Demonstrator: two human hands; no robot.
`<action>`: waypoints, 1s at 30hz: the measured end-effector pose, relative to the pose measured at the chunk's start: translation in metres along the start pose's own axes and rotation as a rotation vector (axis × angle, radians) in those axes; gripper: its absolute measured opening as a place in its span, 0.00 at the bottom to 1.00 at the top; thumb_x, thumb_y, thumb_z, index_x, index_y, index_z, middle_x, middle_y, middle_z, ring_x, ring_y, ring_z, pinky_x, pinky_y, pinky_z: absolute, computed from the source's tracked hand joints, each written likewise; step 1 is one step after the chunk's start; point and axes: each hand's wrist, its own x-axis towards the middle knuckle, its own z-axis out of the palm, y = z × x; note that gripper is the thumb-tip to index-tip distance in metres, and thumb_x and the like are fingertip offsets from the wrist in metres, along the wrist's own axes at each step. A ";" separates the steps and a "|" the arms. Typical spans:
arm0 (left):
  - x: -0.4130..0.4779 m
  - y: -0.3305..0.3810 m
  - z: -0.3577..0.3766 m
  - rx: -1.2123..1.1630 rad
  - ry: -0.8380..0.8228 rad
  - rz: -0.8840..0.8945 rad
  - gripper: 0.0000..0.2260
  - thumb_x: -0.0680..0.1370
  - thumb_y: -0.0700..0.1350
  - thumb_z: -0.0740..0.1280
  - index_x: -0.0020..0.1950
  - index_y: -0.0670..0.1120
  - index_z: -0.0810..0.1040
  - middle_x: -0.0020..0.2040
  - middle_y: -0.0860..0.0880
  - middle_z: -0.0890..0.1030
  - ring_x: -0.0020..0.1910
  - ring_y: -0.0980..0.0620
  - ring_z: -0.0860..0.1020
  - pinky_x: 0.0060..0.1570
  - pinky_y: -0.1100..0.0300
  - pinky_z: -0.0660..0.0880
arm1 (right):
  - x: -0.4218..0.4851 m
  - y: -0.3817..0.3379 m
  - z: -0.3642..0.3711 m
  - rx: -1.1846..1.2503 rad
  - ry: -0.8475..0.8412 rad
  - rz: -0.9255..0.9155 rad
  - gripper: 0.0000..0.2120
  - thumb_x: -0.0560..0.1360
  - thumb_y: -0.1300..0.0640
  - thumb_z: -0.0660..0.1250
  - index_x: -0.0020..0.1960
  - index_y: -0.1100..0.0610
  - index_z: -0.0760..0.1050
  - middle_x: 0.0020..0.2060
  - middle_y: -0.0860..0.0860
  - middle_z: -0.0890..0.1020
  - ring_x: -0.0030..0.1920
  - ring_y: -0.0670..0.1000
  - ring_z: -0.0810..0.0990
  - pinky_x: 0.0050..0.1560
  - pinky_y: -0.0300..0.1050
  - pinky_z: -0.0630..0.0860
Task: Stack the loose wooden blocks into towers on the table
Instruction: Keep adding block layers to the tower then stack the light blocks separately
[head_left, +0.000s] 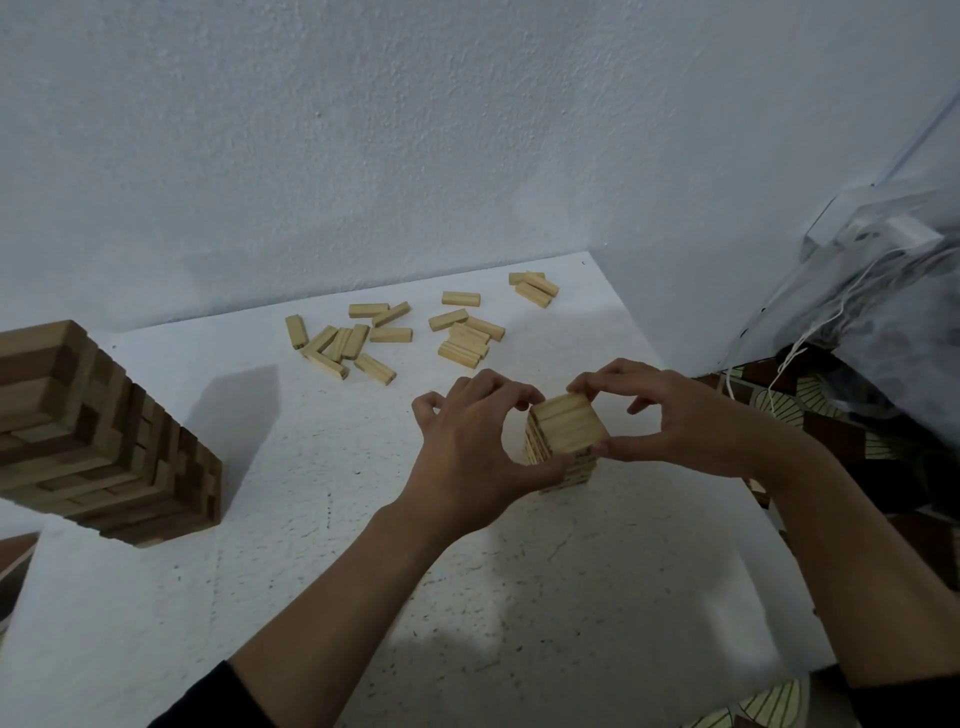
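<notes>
Squaring step: left hand (467, 441) and right hand (675, 421) pinch small tower (569, 428) at 9 and 3 o'clock; equal light pressure advised.

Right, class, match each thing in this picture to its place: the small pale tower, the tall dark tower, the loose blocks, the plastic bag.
Things
1. small pale tower
2. tall dark tower
3. loose blocks
4. plastic bag

Places
A. far side of the table, near the wall
B. right of the table, off it
C. between the left hand and right hand
D. table's left edge

Pairs: 1-C, 2-D, 3-A, 4-B
</notes>
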 end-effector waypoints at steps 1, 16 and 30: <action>0.000 0.000 0.000 0.000 0.004 0.001 0.26 0.69 0.69 0.71 0.61 0.58 0.76 0.55 0.61 0.72 0.55 0.62 0.66 0.61 0.48 0.59 | 0.000 0.000 0.000 0.002 0.003 -0.002 0.27 0.70 0.40 0.71 0.68 0.34 0.68 0.63 0.37 0.74 0.64 0.40 0.71 0.60 0.40 0.73; -0.002 0.000 -0.003 -0.016 -0.023 -0.005 0.31 0.67 0.74 0.65 0.64 0.59 0.75 0.54 0.63 0.71 0.55 0.63 0.67 0.60 0.47 0.60 | -0.005 0.004 0.000 0.034 0.104 -0.029 0.32 0.70 0.42 0.74 0.72 0.37 0.69 0.62 0.34 0.75 0.65 0.40 0.73 0.59 0.40 0.75; -0.002 -0.001 -0.004 -0.016 -0.038 -0.012 0.30 0.69 0.70 0.70 0.67 0.58 0.75 0.55 0.62 0.72 0.55 0.63 0.67 0.61 0.47 0.60 | -0.005 0.001 0.003 0.059 0.078 -0.024 0.28 0.71 0.43 0.75 0.69 0.40 0.73 0.63 0.38 0.77 0.66 0.43 0.73 0.62 0.50 0.76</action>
